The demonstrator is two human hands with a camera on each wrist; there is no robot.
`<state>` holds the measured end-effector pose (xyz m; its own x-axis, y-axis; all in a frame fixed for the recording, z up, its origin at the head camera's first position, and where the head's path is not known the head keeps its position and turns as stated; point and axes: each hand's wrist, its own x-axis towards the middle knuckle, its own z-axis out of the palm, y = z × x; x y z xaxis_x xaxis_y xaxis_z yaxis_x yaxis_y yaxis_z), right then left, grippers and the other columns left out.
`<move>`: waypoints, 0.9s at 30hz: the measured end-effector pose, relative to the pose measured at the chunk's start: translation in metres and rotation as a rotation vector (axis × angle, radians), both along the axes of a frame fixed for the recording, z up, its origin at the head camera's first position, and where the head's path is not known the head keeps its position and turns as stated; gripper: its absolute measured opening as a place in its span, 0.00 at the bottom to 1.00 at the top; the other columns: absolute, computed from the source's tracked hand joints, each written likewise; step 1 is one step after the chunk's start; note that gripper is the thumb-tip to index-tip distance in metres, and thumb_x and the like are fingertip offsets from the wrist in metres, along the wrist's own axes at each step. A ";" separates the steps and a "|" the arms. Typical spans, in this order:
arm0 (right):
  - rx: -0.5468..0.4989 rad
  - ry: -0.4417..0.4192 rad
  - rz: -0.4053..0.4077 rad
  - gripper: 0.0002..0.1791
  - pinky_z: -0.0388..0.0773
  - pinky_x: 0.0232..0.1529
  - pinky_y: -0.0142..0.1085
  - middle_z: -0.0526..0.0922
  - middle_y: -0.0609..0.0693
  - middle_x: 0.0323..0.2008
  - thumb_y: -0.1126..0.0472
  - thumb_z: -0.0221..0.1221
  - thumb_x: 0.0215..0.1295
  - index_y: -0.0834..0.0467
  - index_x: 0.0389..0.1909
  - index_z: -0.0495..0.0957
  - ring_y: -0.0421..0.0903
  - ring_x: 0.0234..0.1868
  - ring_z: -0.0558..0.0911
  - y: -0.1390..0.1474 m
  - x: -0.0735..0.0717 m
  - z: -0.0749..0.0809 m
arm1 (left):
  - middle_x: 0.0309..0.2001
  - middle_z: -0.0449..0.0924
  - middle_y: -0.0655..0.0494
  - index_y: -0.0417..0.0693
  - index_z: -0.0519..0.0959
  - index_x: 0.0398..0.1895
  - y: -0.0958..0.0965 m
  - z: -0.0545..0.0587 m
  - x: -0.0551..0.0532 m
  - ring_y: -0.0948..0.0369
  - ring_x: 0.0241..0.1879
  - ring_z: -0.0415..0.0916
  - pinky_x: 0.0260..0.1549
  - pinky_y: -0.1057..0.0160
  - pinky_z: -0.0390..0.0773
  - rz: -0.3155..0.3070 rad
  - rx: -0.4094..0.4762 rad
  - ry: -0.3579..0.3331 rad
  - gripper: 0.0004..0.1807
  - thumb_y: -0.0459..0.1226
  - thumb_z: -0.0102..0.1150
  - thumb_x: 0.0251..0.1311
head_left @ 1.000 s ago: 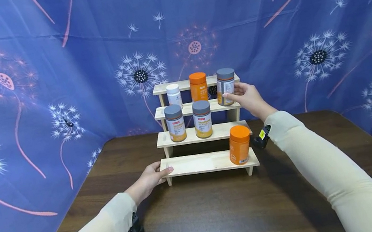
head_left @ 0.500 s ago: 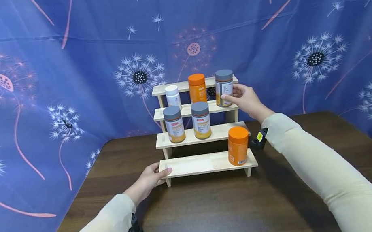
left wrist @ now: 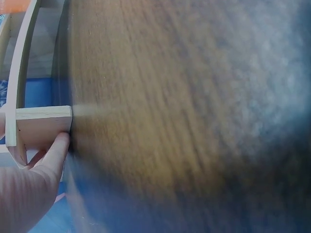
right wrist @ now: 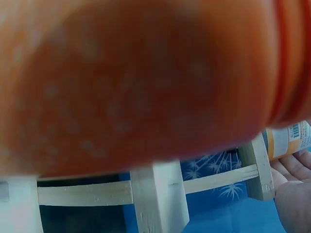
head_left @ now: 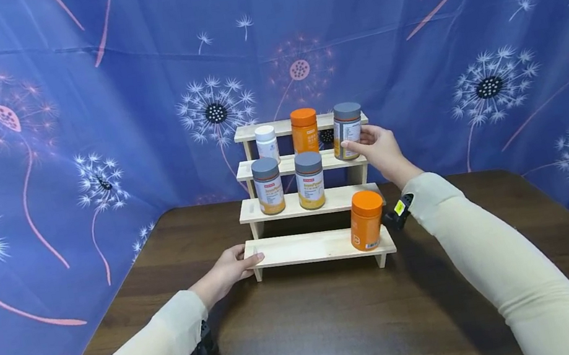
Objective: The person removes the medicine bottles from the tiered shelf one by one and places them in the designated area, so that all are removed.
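Note:
My right hand (head_left: 385,154) grips a grey-lidded jar (head_left: 347,131) at the right end of the second-highest step of a wooden tiered shelf (head_left: 296,249). The right wrist view shows the fingers against the same jar (right wrist: 291,138). My left hand (head_left: 229,271) pinches the left end of the lowest step, thumb on top; in the left wrist view a finger of the left hand (left wrist: 41,177) touches the end support. An orange jar (head_left: 304,131) and a small white bottle (head_left: 267,144) stand on the step with the held jar.
Two grey-lidded jars (head_left: 268,186) (head_left: 310,180) stand one step lower. Another orange jar (head_left: 367,220) is at the right of the lowest step, filling much of the right wrist view. The shelf rests on a dark wooden table (head_left: 310,330) before a blue dandelion-print cloth (head_left: 134,89).
The head view has shifted slightly. Both hands keep their hold, and the jars stay where they were on the shelf.

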<state>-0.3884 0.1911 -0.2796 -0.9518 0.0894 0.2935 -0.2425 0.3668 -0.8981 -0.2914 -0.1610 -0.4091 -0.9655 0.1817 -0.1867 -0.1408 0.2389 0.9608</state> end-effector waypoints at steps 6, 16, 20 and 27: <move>0.000 -0.011 -0.004 0.37 0.74 0.65 0.45 0.75 0.59 0.61 0.49 0.66 0.60 0.59 0.67 0.67 0.53 0.61 0.74 0.005 0.002 0.005 | 0.56 0.73 0.33 0.25 0.59 0.66 -0.001 0.003 0.002 0.59 0.48 0.76 0.61 0.49 0.76 -0.012 -0.005 0.011 0.31 0.34 0.56 0.67; 0.018 0.000 -0.020 0.39 0.73 0.67 0.46 0.74 0.60 0.63 0.48 0.66 0.60 0.61 0.68 0.66 0.54 0.62 0.74 0.020 0.007 0.009 | 0.57 0.72 0.32 0.24 0.58 0.67 0.001 0.009 0.002 0.58 0.49 0.76 0.61 0.48 0.75 -0.021 -0.021 0.008 0.32 0.35 0.56 0.68; 0.003 0.001 -0.032 0.40 0.72 0.67 0.46 0.73 0.60 0.63 0.48 0.66 0.59 0.61 0.68 0.65 0.54 0.62 0.73 0.023 0.008 0.009 | 0.58 0.71 0.30 0.24 0.57 0.67 0.002 0.010 0.003 0.57 0.49 0.76 0.61 0.48 0.75 -0.028 -0.020 0.007 0.32 0.35 0.55 0.68; -0.003 0.006 -0.056 0.40 0.72 0.67 0.46 0.74 0.59 0.63 0.47 0.67 0.59 0.60 0.68 0.66 0.53 0.62 0.74 0.028 0.011 0.008 | 0.58 0.72 0.32 0.24 0.58 0.67 0.002 0.007 0.002 0.58 0.49 0.76 0.61 0.48 0.75 -0.027 -0.007 0.010 0.31 0.34 0.55 0.68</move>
